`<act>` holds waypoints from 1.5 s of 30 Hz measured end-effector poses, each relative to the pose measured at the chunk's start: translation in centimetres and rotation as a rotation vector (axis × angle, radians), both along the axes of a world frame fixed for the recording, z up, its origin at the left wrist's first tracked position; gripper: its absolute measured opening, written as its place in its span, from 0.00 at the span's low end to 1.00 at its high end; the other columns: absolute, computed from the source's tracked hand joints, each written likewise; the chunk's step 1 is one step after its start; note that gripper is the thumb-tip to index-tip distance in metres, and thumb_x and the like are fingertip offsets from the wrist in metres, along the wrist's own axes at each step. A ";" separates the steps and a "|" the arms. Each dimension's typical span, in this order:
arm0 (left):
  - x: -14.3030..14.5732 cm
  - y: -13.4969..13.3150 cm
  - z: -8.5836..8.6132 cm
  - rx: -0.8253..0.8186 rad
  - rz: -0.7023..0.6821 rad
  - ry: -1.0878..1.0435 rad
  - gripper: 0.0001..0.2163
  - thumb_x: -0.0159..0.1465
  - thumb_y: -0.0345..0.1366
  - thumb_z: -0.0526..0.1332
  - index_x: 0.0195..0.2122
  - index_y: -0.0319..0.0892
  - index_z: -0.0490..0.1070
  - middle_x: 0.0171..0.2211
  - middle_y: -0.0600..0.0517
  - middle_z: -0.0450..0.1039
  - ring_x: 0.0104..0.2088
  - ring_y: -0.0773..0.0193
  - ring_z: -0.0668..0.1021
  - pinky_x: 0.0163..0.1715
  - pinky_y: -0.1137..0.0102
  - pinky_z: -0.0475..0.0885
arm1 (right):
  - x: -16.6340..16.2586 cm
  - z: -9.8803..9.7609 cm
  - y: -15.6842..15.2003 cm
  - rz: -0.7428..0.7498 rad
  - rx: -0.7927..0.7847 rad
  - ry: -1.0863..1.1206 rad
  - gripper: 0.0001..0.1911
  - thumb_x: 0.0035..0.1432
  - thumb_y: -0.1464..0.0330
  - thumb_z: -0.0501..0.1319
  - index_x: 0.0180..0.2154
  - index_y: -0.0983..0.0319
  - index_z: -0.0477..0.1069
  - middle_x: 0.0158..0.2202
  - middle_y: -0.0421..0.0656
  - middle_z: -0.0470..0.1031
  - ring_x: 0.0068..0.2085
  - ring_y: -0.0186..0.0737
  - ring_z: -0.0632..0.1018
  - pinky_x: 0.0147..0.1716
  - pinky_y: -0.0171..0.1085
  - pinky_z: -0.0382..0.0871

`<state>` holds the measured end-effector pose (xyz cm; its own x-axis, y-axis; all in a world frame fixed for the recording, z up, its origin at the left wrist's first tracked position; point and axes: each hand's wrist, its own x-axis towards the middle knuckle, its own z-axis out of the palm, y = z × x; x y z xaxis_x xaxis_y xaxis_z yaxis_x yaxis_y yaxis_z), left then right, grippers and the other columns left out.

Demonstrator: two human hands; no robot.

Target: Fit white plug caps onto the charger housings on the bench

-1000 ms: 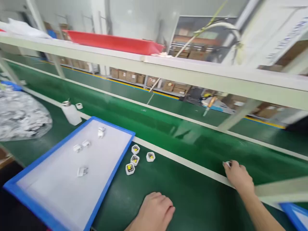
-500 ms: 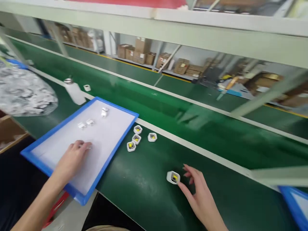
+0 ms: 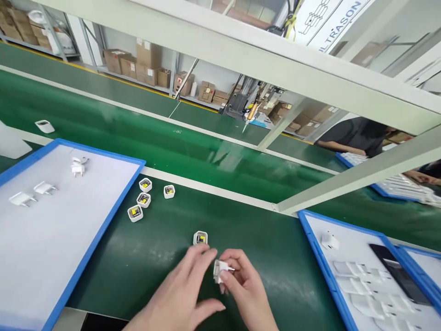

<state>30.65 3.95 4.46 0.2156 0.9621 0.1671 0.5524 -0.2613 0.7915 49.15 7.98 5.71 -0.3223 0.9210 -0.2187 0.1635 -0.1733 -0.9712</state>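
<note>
My right hand [image 3: 246, 285] pinches a white plug cap [image 3: 219, 271] with metal pins, held just above the green bench. My left hand [image 3: 182, 285] is beside it, thumb and fingers apart, with nothing between them. Just beyond its fingertips stands an open white charger housing [image 3: 200, 237] with yellow and dark parts inside; whether the fingers touch it I cannot tell. Several similar housings [image 3: 144, 200] stand farther left. On the left blue-rimmed tray [image 3: 113, 216] lie loose plug caps [image 3: 44, 187], pins showing.
At the right, a blue-rimmed tray [image 3: 320, 262] holds several white chargers [image 3: 365, 285] and a dark phone [image 3: 396, 271]. A pale post [image 3: 344, 170] rises from the bench near it. Beyond the bench, a person's arm [image 3: 341, 148] is beside more trays.
My left hand has moved from the left tray to beside my right hand. The right hand has left the housing and now holds a plug cap. The view has turned right.
</note>
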 end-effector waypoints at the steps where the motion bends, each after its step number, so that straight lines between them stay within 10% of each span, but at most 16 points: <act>1: -0.6 0.9 -0.2 -0.021 0.020 0.005 0.33 0.64 0.36 0.68 0.68 0.50 0.57 0.66 0.45 0.63 0.64 0.53 0.72 0.60 0.61 0.76 | 0.7 0.2 0.7 -0.009 0.054 -0.058 0.19 0.63 0.52 0.68 0.45 0.57 0.70 0.35 0.39 0.75 0.32 0.35 0.75 0.32 0.33 0.70; 12: -2.1 7.3 -4.2 -0.091 0.011 -0.051 0.11 0.68 0.44 0.66 0.49 0.48 0.74 0.46 0.55 0.79 0.47 0.61 0.77 0.49 0.63 0.67 | -1.8 0.7 7.9 0.578 0.947 -0.713 0.15 0.76 0.60 0.51 0.42 0.62 0.70 0.36 0.44 0.74 0.35 0.40 0.73 0.34 0.38 0.65; 45: -2.1 7.7 -4.6 0.029 0.047 -0.065 0.08 0.68 0.38 0.66 0.36 0.43 0.68 0.38 0.55 0.78 0.40 0.63 0.77 0.43 0.66 0.65 | -5.4 4.8 10.1 0.938 0.834 -1.063 0.15 0.52 0.86 0.56 0.28 0.60 0.63 0.28 0.38 0.68 0.28 0.38 0.68 0.29 0.39 0.59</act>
